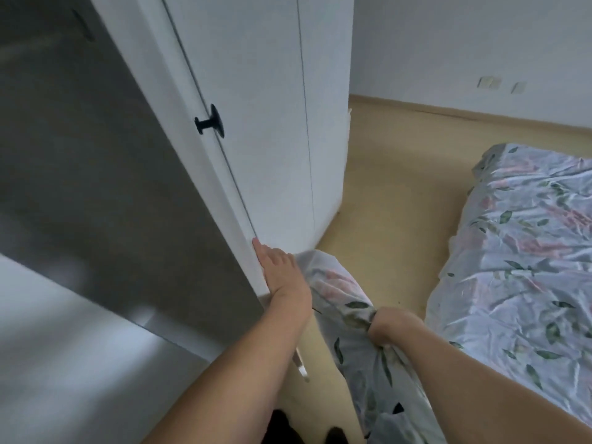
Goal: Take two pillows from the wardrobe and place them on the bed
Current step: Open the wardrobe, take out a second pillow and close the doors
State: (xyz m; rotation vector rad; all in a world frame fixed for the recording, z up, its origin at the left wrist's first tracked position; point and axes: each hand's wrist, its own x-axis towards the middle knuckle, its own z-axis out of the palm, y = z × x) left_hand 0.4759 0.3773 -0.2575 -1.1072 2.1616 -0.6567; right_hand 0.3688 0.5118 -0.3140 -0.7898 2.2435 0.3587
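Observation:
A pillow (349, 318) in a pale floral cover hangs in front of me, and my right hand (392, 326) is clenched around its upper edge. My left hand (282, 277) lies flat, fingers extended, against the edge of the white wardrobe door (205, 174), which stands ajar. The wardrobe (266, 91) fills the upper left; its dark interior shows left of the door. The bed (519, 251), covered in a matching floral sheet, lies to the right. Only one pillow is in view.
A black knob (209, 123) sticks out of the wardrobe door. Tan floor (394, 174) runs between the wardrobe and the bed. White wall with sockets (488, 82) stands at the back right. A pale shelf surface (64, 347) sits at lower left.

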